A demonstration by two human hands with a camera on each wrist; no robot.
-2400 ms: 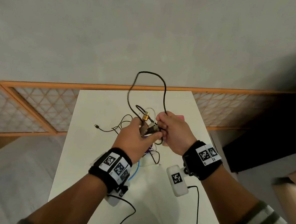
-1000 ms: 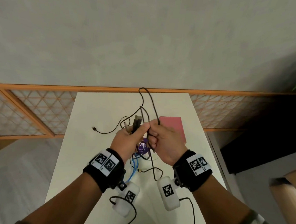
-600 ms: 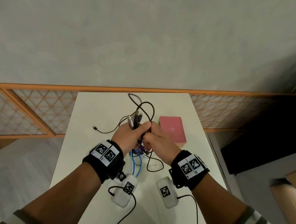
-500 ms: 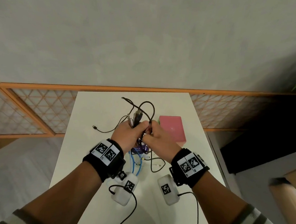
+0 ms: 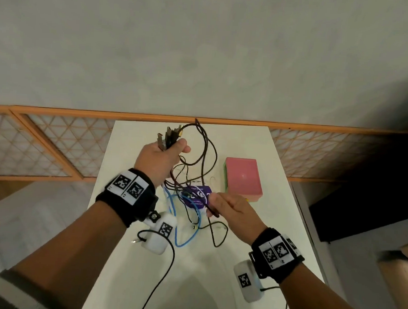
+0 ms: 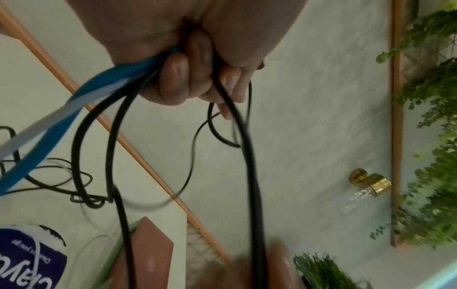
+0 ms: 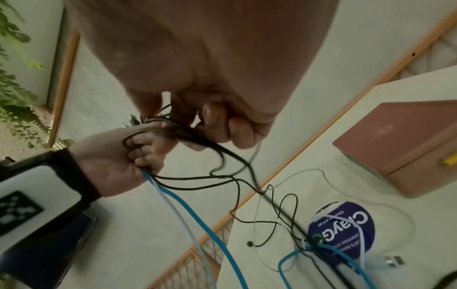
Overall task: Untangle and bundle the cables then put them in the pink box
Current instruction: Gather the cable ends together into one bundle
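Left hand [image 5: 161,157] raised, fist clamping cables [image 5: 199,154]; right hand [image 5: 232,209] low, pinching black strand.

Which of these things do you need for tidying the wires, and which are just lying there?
Needed:
black cables
blue cable
white cable
pink box
left hand
right hand

Just lying there:
purple ClayGo packet
white table

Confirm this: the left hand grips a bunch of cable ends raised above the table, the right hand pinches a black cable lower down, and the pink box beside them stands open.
One detail is wrong: the pink box is closed, its lid down, as the head view shows. The rest holds: the left hand grips the bunch of cable ends raised above the table, and the right hand pinches a black cable lower down.
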